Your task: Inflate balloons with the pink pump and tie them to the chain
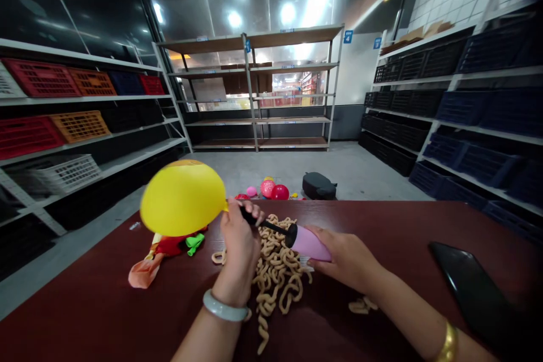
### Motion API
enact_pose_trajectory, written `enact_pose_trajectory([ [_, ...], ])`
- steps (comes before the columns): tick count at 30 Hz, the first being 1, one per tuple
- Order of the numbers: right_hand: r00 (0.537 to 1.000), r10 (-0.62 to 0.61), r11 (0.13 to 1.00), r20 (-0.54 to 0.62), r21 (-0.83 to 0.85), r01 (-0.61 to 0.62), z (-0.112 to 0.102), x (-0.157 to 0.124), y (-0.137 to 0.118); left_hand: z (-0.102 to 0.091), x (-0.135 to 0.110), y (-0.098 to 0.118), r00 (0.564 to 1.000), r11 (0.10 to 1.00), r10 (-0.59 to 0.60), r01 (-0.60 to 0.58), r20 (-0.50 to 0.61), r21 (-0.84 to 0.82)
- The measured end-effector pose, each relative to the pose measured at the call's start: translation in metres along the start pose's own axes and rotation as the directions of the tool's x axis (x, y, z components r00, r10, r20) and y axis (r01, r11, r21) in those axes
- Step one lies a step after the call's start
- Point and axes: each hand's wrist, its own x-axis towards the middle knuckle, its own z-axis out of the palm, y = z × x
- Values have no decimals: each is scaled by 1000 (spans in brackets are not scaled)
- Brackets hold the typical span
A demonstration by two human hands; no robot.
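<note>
A blown-up yellow balloon [182, 198] hangs over the dark red table [382, 226] at left centre. My left hand [240, 240] is closed around the balloon's neck where it sits on the black nozzle of a hand pump. My right hand [345, 257] grips the pump's pink barrel [309, 243]. Under both hands lies a heap of beige rubber bands [275, 277].
Limp balloons, red, green and orange [169, 249], lie on the table below the yellow one. A black phone [470, 283] rests at the table's right. Inflated balloons [269, 188] and a dark bag [319, 185] sit on the floor beyond. Shelving with crates lines both sides.
</note>
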Motion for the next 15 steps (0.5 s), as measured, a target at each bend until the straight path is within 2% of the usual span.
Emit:
enact_pose_trajectory([
  [3,1000,-1,999,10,-45,2,-6,0,12,-8,16,14,998,999,51,-51,-27,-18],
  [6,1000,6,997,10,-73,-5,-12,-1,22,-13,22,13,997,998,60,-61,-48,-20],
  [10,1000,-7,996,0,-94,7,-13,-2,25,-14,15,-2,994,998,59,-61,-87,-18],
  [15,1000,14,995,25,-99,-12,-9,-3,8,-5,-10,-27,998,1000,-5,4,-59,-18],
])
